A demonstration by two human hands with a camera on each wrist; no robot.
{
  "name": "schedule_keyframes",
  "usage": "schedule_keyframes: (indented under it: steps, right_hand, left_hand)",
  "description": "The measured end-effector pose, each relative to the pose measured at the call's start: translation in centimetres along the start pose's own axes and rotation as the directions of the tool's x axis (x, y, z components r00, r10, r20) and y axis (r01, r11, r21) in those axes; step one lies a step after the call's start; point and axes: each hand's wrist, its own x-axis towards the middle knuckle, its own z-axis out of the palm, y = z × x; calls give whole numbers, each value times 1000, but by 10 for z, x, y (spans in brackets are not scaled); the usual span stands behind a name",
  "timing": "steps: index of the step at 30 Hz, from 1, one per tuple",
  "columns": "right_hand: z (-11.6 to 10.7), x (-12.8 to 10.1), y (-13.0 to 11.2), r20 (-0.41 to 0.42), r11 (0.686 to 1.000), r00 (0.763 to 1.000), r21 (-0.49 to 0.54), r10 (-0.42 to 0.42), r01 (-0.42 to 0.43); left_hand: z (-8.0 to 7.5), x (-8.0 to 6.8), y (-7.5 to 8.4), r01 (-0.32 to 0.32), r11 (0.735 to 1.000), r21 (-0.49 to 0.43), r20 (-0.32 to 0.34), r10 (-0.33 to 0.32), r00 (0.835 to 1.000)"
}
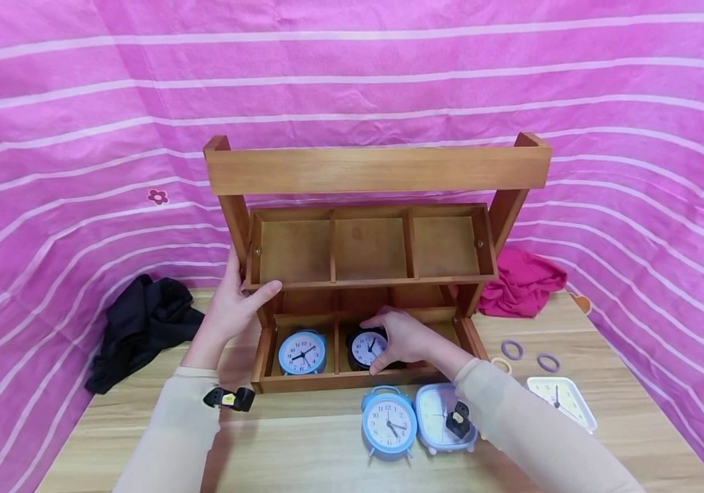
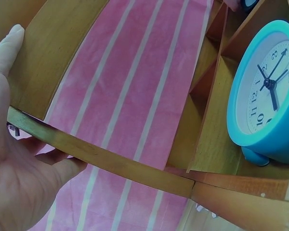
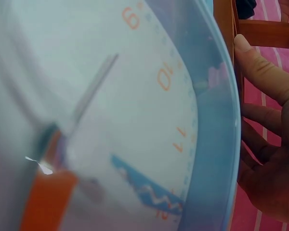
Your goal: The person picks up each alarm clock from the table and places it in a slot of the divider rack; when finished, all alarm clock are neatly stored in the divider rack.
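My left hand (image 1: 235,301) grips the left side of the wooden shelf rack (image 1: 376,171), thumb on the front of the upper tray (image 1: 352,282) and fingers behind the post. My right hand (image 1: 403,335) holds a black alarm clock (image 1: 364,348) in the middle compartment of the lower tray (image 1: 358,378), with fingers at its top and thumb at its lower right. Beside it, a blue alarm clock (image 1: 303,352) occupies the left compartment; the left wrist view shows its turquoise rim. The right compartment is partly hidden behind my right hand and forearm.
In front of the rack stand another blue alarm clock (image 1: 389,426) and a pale blue square clock (image 1: 435,414), partly under my right forearm. Farther right lie a white square clock (image 1: 564,400) and purple rings (image 1: 512,349). Black cloth (image 1: 145,322) and pink cloth (image 1: 521,281) flank the rack.
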Motion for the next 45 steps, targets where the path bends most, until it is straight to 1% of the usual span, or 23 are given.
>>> schedule_keyframes:
  steps: [8, 12, 16, 18, 21, 26, 29, 32, 36, 39, 42, 45]
  right_hand:
    - [-1, -1, 2, 9, 1000, 1000, 13, -19, 19]
    - [-2, -3, 2, 7, 999, 1000, 47, -23, 23]
    - [-4, -4, 0, -2, 995, 999, 85, -47, 47]
    - [-6, -5, -2, -10, 992, 998, 106, -61, 62]
    - [-9, -9, -8, -1, 988, 997, 135, -78, 78]
    - [-8, -18, -19, 33, 986, 992, 121, -118, 114]
    - [-8, -24, -24, 43, 984, 987, 96, -157, 153]
    - [-9, -32, -29, 60, 980, 982, 97, -182, 176]
    - [-11, -43, -30, 79, 980, 981, 110, -175, 166]
    - [-11, -51, -28, 76, 978, 981, 118, -180, 170]
    - [-9, -60, -26, 72, 976, 980, 124, -187, 177]
    - [-5, -69, -23, 72, 978, 981, 123, -180, 171]
  left_hand:
    - [1, 0, 0, 0, 1000, -2, 1, 0, 1000]
    - [0, -1, 0, -6, 1000, 3, 3, 6, 1000]
    - [-1, -1, 1, -7, 1000, 4, 4, 7, 1000]
    - [-1, 0, 1, -6, 1000, 4, 2, 6, 1000]
    - [-2, -1, 1, 1, 1000, 14, -2, -1, 1000]
    - [-1, -3, -1, 14, 1000, 26, -1, -14, 1000]
    - [0, -3, 0, 17, 1000, 24, -2, -17, 1000]
    - [0, -3, 0, 14, 1000, 23, -2, -14, 1000]
    - [0, -2, 1, -3, 1000, 18, -4, 3, 1000]
    - [0, -2, 1, -20, 1000, 10, -7, 20, 1000]
    - [0, -2, -1, -23, 1000, 8, -5, 23, 1000]
    - [0, -2, -1, -13, 1000, 12, -5, 13, 1000]
